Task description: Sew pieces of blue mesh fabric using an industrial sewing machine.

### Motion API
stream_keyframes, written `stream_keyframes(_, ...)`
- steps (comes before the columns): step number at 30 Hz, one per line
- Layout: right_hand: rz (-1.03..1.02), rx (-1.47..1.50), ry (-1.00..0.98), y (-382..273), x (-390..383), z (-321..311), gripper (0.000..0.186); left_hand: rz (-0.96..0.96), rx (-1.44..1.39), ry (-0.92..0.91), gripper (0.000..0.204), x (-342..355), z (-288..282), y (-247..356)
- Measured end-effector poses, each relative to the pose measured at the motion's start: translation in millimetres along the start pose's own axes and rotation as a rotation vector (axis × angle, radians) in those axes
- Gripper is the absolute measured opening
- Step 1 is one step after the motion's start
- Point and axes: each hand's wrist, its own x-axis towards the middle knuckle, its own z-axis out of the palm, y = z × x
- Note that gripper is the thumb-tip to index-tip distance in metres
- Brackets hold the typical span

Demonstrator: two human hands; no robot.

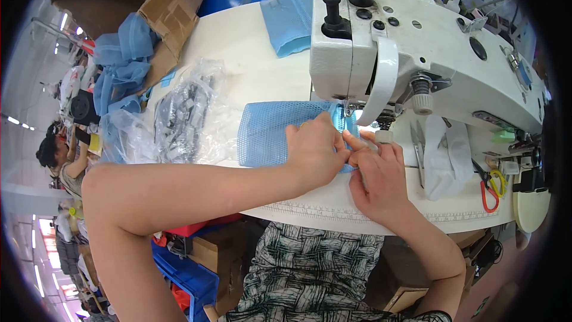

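A piece of light blue mesh fabric (pixel 268 134) lies on the sewing table with its right edge under the presser foot (pixel 349 109) of a white sewing machine (pixel 417 42). A narrow dark strip, perhaps a zipper, runs along that edge by the foot. My left hand (pixel 319 146) is closed on the fabric just in front of the needle area, fingers bent. Beside it, my right hand (pixel 381 179) pinches the fabric's near right edge, its fingertips touching those of the left. My fingers partly hide the seam.
Left of the fabric sits a clear plastic bag (pixel 185 113) of small dark parts. Another blue mesh piece (pixel 289 21) lies behind. Tweezers (pixel 419 149), white cloth (pixel 447 158) and red-and-yellow scissors (pixel 491 188) lie at right. A cardboard box (pixel 173 18) with blue mesh stands far left.
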Motion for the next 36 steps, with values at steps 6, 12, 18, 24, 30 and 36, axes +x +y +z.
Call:
stream_keyframes(6, -0.004, -0.011, -0.036, -4, 1, -3, 0.024, 0.083, -0.009, -0.086, 0.020, -2, -12, -5)
stream_keyframes(12, -0.050, -0.049, -0.089, -5, -4, -7, 0.024, 0.894, 0.063, 0.338, 0.020, 11, -22, -47)
stream_keyframes(18, -0.053, -0.059, 0.000, -8, -3, -7, 0.028, 1.097, 0.117, 0.027, 0.013, 25, -30, -63)
stream_keyframes(24, 0.072, 0.042, -0.034, -7, -1, -8, 0.024, 1.140, 0.056, -0.045, 0.016, 15, -29, -63)
stream_keyframes(30, -0.052, -0.004, -0.049, 2, -7, -3, 0.014, 1.005, -0.134, 0.052, 0.026, 18, -17, -57)
stream_keyframes(36, -0.004, 0.077, -0.077, -1, -7, -5, 0.015, 0.943, 0.060, 0.147, 0.039, 19, -13, -61)
